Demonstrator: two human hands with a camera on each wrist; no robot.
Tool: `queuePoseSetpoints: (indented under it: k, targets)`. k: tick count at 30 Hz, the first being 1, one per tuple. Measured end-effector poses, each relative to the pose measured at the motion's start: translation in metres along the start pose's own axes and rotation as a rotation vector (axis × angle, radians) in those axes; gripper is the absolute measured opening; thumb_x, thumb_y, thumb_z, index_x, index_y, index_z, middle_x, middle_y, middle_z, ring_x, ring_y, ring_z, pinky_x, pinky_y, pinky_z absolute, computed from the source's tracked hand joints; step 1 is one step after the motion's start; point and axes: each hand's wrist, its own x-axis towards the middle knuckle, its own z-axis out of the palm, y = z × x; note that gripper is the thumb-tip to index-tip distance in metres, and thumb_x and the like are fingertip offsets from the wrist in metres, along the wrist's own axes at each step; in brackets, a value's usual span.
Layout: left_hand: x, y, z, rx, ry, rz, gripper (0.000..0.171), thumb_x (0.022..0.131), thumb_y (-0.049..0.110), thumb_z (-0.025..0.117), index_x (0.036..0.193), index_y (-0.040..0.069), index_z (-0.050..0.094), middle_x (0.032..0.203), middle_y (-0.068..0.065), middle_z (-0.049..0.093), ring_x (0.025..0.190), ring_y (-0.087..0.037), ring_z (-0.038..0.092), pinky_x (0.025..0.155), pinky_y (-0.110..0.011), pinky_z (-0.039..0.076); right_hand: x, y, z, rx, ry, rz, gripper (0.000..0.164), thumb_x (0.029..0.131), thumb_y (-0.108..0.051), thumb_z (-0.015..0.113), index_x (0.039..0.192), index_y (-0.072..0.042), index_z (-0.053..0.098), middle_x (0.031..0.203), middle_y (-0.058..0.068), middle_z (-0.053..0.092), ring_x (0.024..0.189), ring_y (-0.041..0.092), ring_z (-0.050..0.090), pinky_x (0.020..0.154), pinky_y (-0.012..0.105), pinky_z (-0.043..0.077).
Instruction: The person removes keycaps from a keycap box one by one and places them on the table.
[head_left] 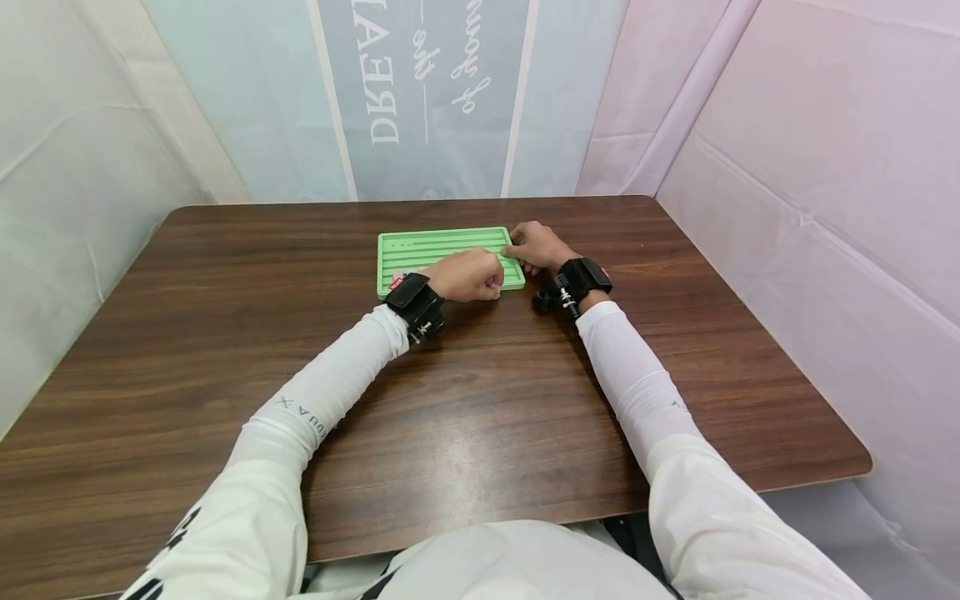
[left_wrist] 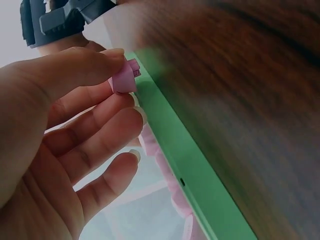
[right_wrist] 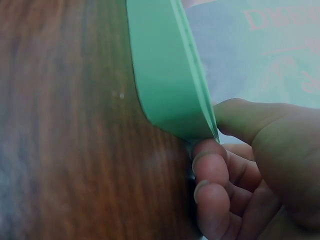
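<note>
A green ridged tray (head_left: 442, 232) lies near the far side of the table. My left hand (head_left: 468, 275) reaches over its near edge and pinches a small pink piece (left_wrist: 124, 79) between thumb and index finger; the piece has a notched end, close to the tray's side wall. The other left fingers are spread loosely along that wall. At the tray's right end, my right hand (head_left: 542, 247) holds the rim, thumb on top and curled fingers against the outside near the corner.
Several more pink pieces (left_wrist: 172, 185) show along the tray's edge in the left wrist view. The brown wooden table (head_left: 495, 417) has white curtains on both sides and a printed blue-grey cloth (head_left: 442, 158) behind it. Black camera bands sit on both wrists.
</note>
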Motion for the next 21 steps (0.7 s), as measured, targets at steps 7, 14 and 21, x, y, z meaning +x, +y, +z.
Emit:
queuePoseSetpoints:
  k: [7, 14, 21]
  targets:
    - [0.007, -0.002, 0.0, 0.017, 0.015, -0.004, 0.013, 0.09, 0.011, 0.065, 0.078, 0.009, 0.068, 0.069, -0.002, 0.057, 0.063, -0.014, 0.045, 0.065, -0.028, 0.036, 0.002, -0.001, -0.001, -0.02, 0.006, -0.011, 0.046, 0.096, -0.031, 0.058, 0.131, -0.002, 0.052, 0.071, 0.006, 0.059, 0.052, 0.013, 0.056, 0.051, 0.029, 0.051]
    - [0.01, -0.001, 0.003, 0.029, 0.017, -0.002, 0.008, 0.091, 0.012, 0.065, 0.092, 0.006, 0.071, 0.074, -0.005, 0.062, 0.063, -0.014, 0.05, 0.068, -0.029, 0.042, 0.002, -0.001, -0.001, -0.011, -0.002, -0.022, 0.044, 0.096, -0.029, 0.057, 0.131, -0.002, 0.052, 0.071, 0.006, 0.059, 0.051, 0.013, 0.056, 0.051, 0.029, 0.051]
    - [0.012, 0.002, 0.008, 0.046, 0.021, -0.056, 0.014, 0.09, 0.014, 0.066, 0.102, 0.006, 0.068, 0.087, -0.009, 0.066, 0.071, -0.017, 0.058, 0.071, -0.03, 0.046, 0.001, 0.0, -0.001, -0.027, -0.005, -0.033, 0.043, 0.097, -0.028, 0.056, 0.131, -0.002, 0.052, 0.072, 0.006, 0.06, 0.051, 0.013, 0.056, 0.051, 0.028, 0.051]
